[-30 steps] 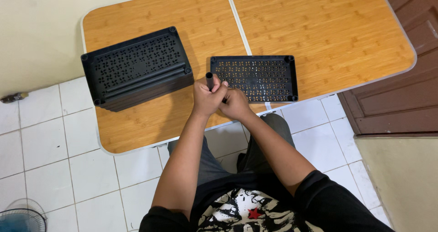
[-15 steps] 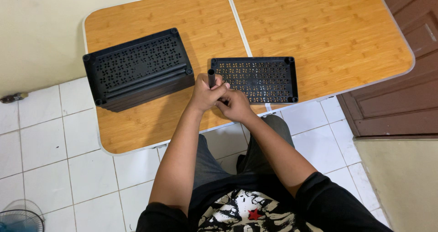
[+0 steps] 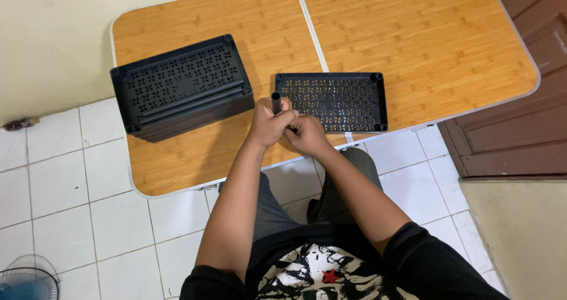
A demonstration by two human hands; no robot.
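The left hand (image 3: 269, 126) is clenched around a short black plastic tube (image 3: 276, 102), its open end poking up at the near left corner of a single flat black perforated plastic tray (image 3: 339, 102). The right hand (image 3: 307, 136) closes on the tube's lower part, hidden. The tube looks light, stiff and smooth, best gripped mid-length. A stack of similar black trays (image 3: 180, 96) sits left on the bamboo-topped folding table (image 3: 413, 34), clear of the hands.

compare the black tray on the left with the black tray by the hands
The left tray sits atop a thick stack, turned at an angle; the right tray lies single, flat and square to the table edge. The table shows through the right tray's holes, not the left's. Both are black, perforated rectangles with corner sockets.
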